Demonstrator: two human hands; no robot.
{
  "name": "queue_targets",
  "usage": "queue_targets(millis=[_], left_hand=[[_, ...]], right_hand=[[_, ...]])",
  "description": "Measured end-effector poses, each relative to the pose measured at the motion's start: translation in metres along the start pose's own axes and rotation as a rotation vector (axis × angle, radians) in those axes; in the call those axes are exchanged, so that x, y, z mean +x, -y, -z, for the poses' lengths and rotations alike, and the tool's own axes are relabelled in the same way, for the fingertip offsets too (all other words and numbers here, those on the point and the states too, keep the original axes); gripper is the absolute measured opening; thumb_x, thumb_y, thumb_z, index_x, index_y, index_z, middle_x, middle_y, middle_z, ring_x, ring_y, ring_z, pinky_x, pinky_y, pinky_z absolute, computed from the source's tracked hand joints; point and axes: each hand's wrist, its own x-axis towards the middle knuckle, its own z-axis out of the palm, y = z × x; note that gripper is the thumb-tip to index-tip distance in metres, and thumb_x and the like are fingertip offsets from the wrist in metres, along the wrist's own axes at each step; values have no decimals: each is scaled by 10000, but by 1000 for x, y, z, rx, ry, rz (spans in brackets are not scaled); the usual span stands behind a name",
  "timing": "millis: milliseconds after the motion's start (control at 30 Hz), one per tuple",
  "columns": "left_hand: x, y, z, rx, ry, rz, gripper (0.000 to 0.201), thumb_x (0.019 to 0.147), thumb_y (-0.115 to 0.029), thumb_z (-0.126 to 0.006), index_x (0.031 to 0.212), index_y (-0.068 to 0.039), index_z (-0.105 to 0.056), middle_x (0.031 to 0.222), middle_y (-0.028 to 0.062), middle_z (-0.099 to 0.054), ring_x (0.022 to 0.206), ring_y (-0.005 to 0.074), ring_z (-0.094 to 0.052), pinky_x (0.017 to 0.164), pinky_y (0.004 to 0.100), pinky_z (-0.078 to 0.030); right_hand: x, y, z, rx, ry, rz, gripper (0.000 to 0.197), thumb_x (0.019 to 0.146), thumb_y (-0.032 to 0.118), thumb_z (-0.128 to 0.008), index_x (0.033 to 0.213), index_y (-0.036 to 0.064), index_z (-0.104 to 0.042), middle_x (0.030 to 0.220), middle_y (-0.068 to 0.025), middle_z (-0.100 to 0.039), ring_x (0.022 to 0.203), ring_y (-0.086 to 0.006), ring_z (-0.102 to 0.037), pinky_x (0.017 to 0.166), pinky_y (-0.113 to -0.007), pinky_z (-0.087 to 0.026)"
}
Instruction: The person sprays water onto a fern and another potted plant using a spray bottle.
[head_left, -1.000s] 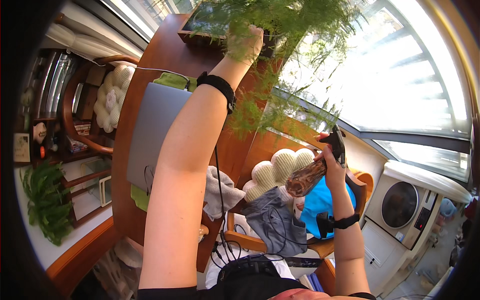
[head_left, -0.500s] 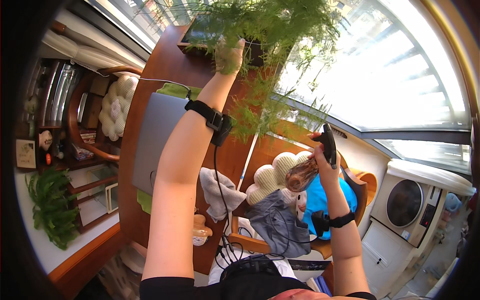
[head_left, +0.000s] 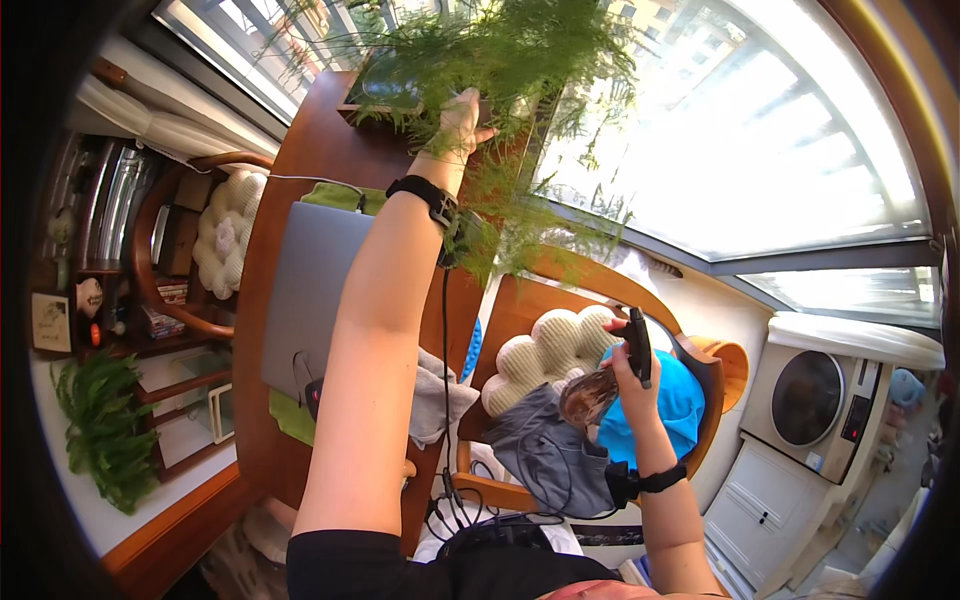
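Observation:
Feathery green fronds of a potted plant [head_left: 510,70] spread over the far end of the wooden table. Among them reaches my left hand [head_left: 460,125], its thumb held apart from the fingers; fronds cover part of it. I see nothing held in it. My right hand [head_left: 636,378] is wrapped round the neck of a spray bottle [head_left: 588,398] with a black trigger head and a see-through, brownish body. The bottle is tilted, over a chair with a cream cushion [head_left: 545,350], a bright blue cloth item [head_left: 660,410] and a grey garment [head_left: 550,450].
A closed grey laptop [head_left: 310,290] lies on a green mat on the table [head_left: 265,400], near a grey cloth [head_left: 435,400]. Black cables hang beside my left arm. Windows stand at the far right, a washing machine [head_left: 808,400] at the right, shelves and another plant [head_left: 105,425] at the left.
My right hand has come down and nearer with the spray bottle, away from the hanging fronds. My left hand stays among the fronds, its thumb now more apart. The whole view has shifted slightly.

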Motion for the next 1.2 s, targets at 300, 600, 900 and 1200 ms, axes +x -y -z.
queue_targets(millis=[300,600,900,1200], left_hand=[[-74,-9,-33,-27,142,82,558,934,-319,-468,1399,-116,-234,1418,135,-269,711,127,-594,678,355,-551],[-226,-55,-69,203,179,-133,635,910,-335,-528,1425,-150,-206,1462,175,-188,688,177,-632,477,164,-425],[-428,-100,-115,442,0,-288,632,910,-335,-524,1424,-148,-206,1448,173,-206,692,178,-631,485,169,-428],[-633,-100,-155,504,-220,-342,629,911,-334,-520,1422,-145,-206,1434,170,-224,696,179,-630,493,175,-431]], right_hand=[[-37,-13,27,28,-65,12,311,817,3,-516,1128,-2,-531,1038,-35,-596,628,-56,-463,619,-209,-457],[-60,-9,24,-34,59,103,352,814,10,-555,1164,21,-524,1048,-17,-586,766,-35,-498,678,-170,-401],[-94,23,27,-121,174,375,328,830,38,-506,1156,11,-533,1037,-29,-602,701,-57,-484,696,-214,-455],[-171,33,6,-139,401,468,346,786,38,-563,1131,39,-529,975,-37,-576,708,-81,-494,653,-216,-420]])
